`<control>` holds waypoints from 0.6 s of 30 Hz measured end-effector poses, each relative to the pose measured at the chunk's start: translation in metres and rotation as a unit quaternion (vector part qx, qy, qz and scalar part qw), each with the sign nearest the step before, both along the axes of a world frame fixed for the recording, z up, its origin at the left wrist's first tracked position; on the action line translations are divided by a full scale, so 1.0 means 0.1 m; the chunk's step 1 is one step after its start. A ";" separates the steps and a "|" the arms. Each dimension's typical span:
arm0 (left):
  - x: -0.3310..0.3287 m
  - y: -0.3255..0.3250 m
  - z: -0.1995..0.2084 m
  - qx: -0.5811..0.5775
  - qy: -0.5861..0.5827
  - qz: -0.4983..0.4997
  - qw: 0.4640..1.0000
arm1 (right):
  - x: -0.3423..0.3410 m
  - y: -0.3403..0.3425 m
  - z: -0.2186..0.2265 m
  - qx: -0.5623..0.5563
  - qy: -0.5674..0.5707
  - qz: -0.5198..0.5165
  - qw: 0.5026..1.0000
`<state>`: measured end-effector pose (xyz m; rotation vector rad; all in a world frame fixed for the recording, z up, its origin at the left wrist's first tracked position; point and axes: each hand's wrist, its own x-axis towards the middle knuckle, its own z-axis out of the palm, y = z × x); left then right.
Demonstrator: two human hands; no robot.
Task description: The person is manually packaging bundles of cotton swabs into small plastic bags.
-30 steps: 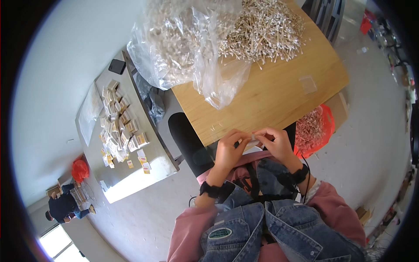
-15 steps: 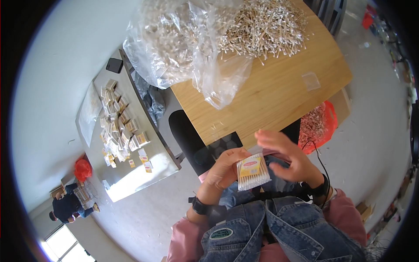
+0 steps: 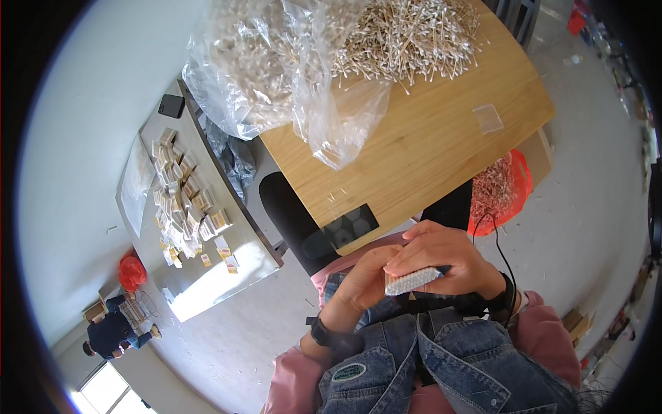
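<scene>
Close in front of my body, a pack of cotton swabs (image 3: pixel 412 281) is held between both hands, its white cotton tips turned toward me. My left hand (image 3: pixel 367 277) grips it at its left side. Folded over the top and right of the pack, my right hand (image 3: pixel 452 259) covers most of it, so the yellow label is hidden. On the wooden table (image 3: pixel 441 159) ahead, a heap of loose cotton swabs (image 3: pixel 414 45) lies beside a large clear plastic bag (image 3: pixel 252 83) holding more swabs.
A small clear plastic sleeve (image 3: pixel 488 119) lies on the wooden table. Below its right side sits a red bag (image 3: pixel 522 183) of swabs. At left, a side table (image 3: pixel 238 238) carries many packed swabs (image 3: pixel 183 193) and a dark phone (image 3: pixel 172 105). A person (image 3: pixel 110 331) crouches far left.
My right hand has come down from beside the pack and closed over it. The pack has tipped, so its tips show instead of its label. The view has shifted slightly.
</scene>
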<state>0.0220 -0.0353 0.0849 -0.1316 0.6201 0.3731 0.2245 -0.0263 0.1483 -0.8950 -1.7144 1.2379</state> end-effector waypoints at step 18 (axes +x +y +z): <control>0.00 -0.03 0.14 0.018 -0.085 0.018 0.996 | 0.04 -0.12 0.05 0.015 0.005 0.006 1.000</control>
